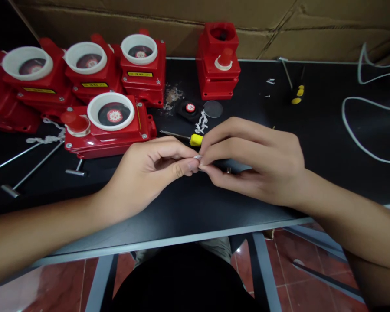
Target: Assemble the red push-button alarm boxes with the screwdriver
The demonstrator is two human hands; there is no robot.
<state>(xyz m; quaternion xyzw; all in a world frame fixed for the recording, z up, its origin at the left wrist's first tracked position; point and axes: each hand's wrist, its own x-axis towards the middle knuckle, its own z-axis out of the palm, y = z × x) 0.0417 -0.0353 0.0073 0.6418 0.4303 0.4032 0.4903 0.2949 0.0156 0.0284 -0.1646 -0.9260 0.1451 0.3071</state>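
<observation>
My left hand (151,169) pinches a small whitish piece (198,157) between thumb and fingers. It is too small to name. Fingertips of my right hand (256,158) are pressed together on the other side of that piece. Just beyond them lies a screwdriver (195,139) with a yellow handle, partly hidden by the right fingers. A white twisted strand (201,122), a clear round disc (213,109) and a black part with a red-and-white emblem (190,108) rest farther back. The nearest red box (113,143), with a white ring (110,111), sits beyond my left hand.
Several more red boxes (142,89) stand at the back left. Another red box (219,65) is at the back centre, its round opening bare. T-handled tools (35,171) lie at left, more tools (297,93) and white cables (360,138) at right. Cardboard (181,26) lines the back.
</observation>
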